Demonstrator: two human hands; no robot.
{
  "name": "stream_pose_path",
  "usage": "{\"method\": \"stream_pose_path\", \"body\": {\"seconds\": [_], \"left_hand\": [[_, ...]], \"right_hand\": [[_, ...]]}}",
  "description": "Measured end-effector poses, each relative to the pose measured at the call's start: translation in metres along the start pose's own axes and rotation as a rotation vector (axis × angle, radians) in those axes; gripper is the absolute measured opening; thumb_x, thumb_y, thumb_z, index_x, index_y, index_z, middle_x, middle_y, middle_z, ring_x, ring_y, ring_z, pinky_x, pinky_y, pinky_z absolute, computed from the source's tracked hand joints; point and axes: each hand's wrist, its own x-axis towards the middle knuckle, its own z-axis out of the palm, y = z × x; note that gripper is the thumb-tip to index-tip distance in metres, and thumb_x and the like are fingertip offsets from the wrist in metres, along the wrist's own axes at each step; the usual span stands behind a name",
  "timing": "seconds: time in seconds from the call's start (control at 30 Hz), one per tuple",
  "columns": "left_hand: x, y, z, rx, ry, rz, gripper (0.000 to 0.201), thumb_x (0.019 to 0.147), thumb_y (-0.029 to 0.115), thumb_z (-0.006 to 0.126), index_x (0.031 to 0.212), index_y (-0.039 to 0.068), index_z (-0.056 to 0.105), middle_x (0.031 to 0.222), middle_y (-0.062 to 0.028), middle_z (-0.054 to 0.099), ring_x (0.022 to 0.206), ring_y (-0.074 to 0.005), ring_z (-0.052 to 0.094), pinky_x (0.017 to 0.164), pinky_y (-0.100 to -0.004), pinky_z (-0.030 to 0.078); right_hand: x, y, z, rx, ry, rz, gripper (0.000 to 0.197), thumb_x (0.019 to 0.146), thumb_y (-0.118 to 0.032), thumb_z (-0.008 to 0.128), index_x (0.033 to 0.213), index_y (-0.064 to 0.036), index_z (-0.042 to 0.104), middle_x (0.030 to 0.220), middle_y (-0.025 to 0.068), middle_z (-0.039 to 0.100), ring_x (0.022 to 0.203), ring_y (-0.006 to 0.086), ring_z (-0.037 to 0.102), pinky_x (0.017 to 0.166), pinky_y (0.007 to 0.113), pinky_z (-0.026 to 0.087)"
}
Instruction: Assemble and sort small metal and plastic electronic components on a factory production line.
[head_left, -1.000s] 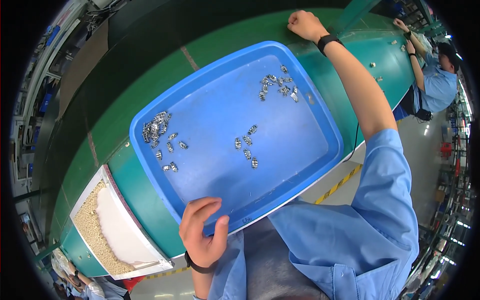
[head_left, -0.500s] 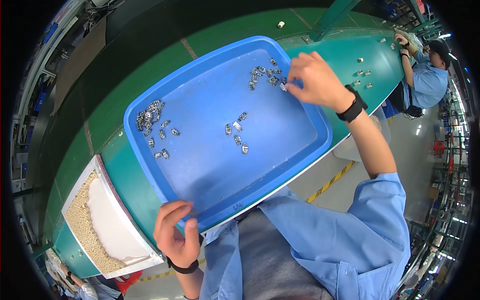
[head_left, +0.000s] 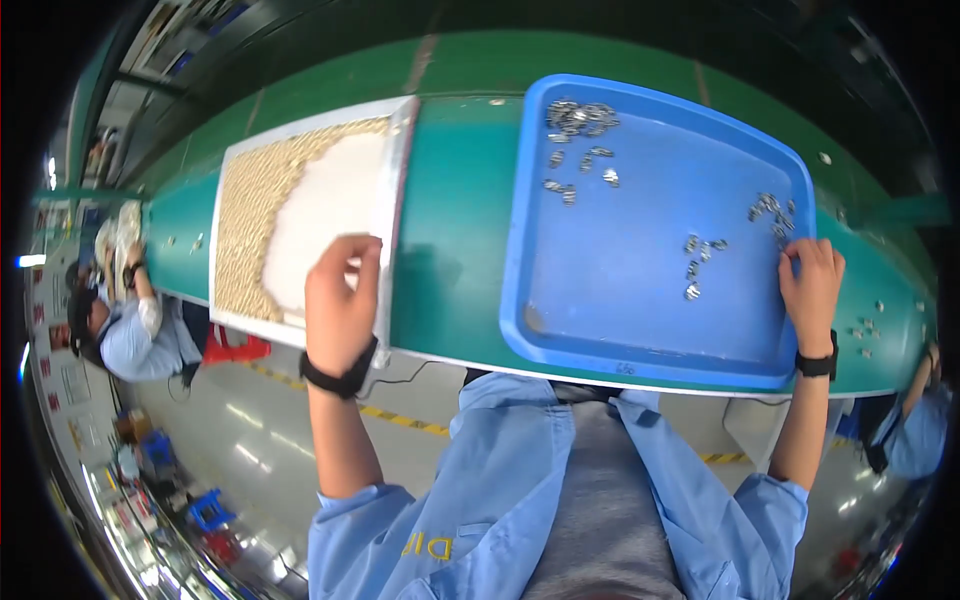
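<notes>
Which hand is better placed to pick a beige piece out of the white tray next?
Probably the left hand: it is over the white tray, close to the beige pieces. The right hand is at the right side of the blue tray, near metal parts.

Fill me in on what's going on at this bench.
A person is working bare-handed at a green bench. The left hand, fingers curled, is over the right part of a white tray partly filled with small beige pieces. The right hand is at the right side of a blue tray, close to some small metal parts, which lie in scattered groups. Whether either hand holds anything, I can't tell.
</notes>
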Motion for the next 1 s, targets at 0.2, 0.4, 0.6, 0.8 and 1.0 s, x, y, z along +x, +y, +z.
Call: {"method": "stream_pose_path", "body": {"seconds": [0.2, 0.4, 0.6, 0.8, 1.0], "left_hand": [[0.068, -0.092, -0.028, 0.149, 0.090, 0.023, 0.019, 0.097, 0.012, 0.064, 0.108, -0.001, 0.072, 0.100, -0.0171, 0.076, 0.097, -0.0287, 0.075, 0.084, -0.0361, 0.057], [0.134, -0.076, 0.017, 0.132, 0.056, 0.011, 0.025, 0.093, 0.019, 0.069, 0.108, -0.001, 0.073, 0.097, -0.0178, 0.077, 0.096, -0.0292, 0.075, 0.084, -0.0374, 0.058], [0.169, -0.122, 0.037, 0.152, 0.008, 0.098, 0.032, 0.093, 0.029, 0.066, 0.100, -0.001, 0.076, 0.089, -0.0206, 0.075, 0.084, -0.0336, 0.074, 0.079, -0.0425, 0.057], [0.188, -0.177, 0.018, 0.085, -0.070, 0.139, 0.024, 0.097, 0.021, 0.069, 0.103, -0.002, 0.070, 0.091, -0.0105, 0.075, 0.083, -0.0212, 0.069, 0.078, -0.0372, 0.055], [0.204, -0.145, 0.031, 0.059, -0.137, 0.095, 0.016, 0.097, 0.011, 0.068, 0.102, -0.004, 0.068, 0.084, -0.0065, 0.070, 0.076, -0.0116, 0.064, 0.070, -0.0268, 0.052]], "right_hand": [[0.008, -0.013, 0.001, 0.055, -0.028, -0.015, 0.006, 0.093, 0.000, 0.062, 0.098, -0.0037, 0.062, 0.093, 0.0119, 0.063, 0.092, 0.0317, 0.059, 0.091, 0.041, 0.044], [0.002, -0.035, -0.003, 0.273, -0.001, 0.100, 0.009, 0.096, 0.001, 0.059, 0.104, -0.0016, 0.062, 0.096, 0.0149, 0.062, 0.089, 0.0362, 0.060, 0.084, 0.042, 0.048], [-0.007, -0.055, -0.020, 0.344, -0.030, 0.087, 0.008, 0.098, 0.000, 0.060, 0.104, -0.0007, 0.065, 0.094, 0.0199, 0.064, 0.085, 0.0410, 0.065, 0.073, 0.043, 0.052], [-0.017, -0.044, 0.010, 0.337, -0.082, 0.085, 0.012, 0.095, -0.017, 0.067, 0.095, -0.0057, 0.067, 0.089, 0.0135, 0.067, 0.080, 0.0348, 0.068, 0.071, 0.045, 0.056], [-0.022, -0.047, -0.001, 0.434, -0.189, 0.096, 0.012, 0.092, -0.017, 0.066, 0.096, -0.0056, 0.066, 0.089, 0.0138, 0.069, 0.080, 0.0370, 0.069, 0.072, 0.048, 0.056]]}}
